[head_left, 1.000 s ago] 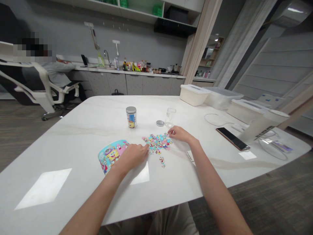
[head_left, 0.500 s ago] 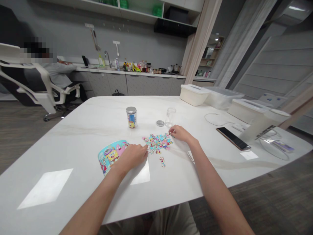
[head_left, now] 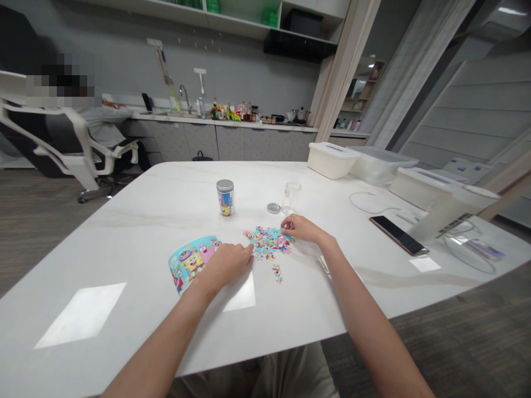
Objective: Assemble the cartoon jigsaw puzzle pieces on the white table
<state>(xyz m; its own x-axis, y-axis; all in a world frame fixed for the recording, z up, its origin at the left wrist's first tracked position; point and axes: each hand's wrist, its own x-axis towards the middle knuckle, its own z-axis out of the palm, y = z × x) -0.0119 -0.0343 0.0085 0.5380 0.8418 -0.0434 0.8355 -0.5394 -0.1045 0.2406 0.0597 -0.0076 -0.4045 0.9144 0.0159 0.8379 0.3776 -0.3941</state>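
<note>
Lying between left hand (head_left: 232, 260), fingers curled, and right hand (head_left: 301, 228), fingers nearly pinched, puzzle pieces (head_left: 270, 241) bordered both; grips were unclear.

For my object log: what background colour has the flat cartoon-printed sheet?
The flat cartoon-printed sheet has a light blue background, seen best in the head view.

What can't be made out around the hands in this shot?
- Left hand: head view; its own back hides the palm, so any grip is unclear.
- Right hand: head view; fingertips too small to tell whether a piece is pinched.
- Puzzle pieces: head view; too small and heaped to count.
- Picture sheet: head view; lower right part hidden by the left hand and forearm.
</note>
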